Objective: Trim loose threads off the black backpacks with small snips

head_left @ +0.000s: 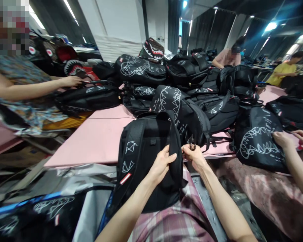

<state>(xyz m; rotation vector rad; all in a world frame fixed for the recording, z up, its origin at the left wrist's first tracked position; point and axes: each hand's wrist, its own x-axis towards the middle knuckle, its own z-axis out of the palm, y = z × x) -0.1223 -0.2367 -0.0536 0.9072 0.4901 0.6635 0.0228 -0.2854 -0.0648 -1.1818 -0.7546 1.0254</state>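
A black backpack (143, 158) with white line drawings on its straps stands on my lap, back side towards me. My left hand (162, 164) is closed round its right shoulder strap (175, 148), thumb over the edge. My right hand (195, 155) pinches a small metal buckle (192, 146) at the end of a strap just beside that one. Both hands are almost touching.
A pink table (101, 134) carries a heap of black backpacks (181, 97) with white shark-mouth drawings. A person at the left holds a bag (88, 95). Another person's hands (290, 139) rest on a bag (257, 137) at the right. More people work at the back right.
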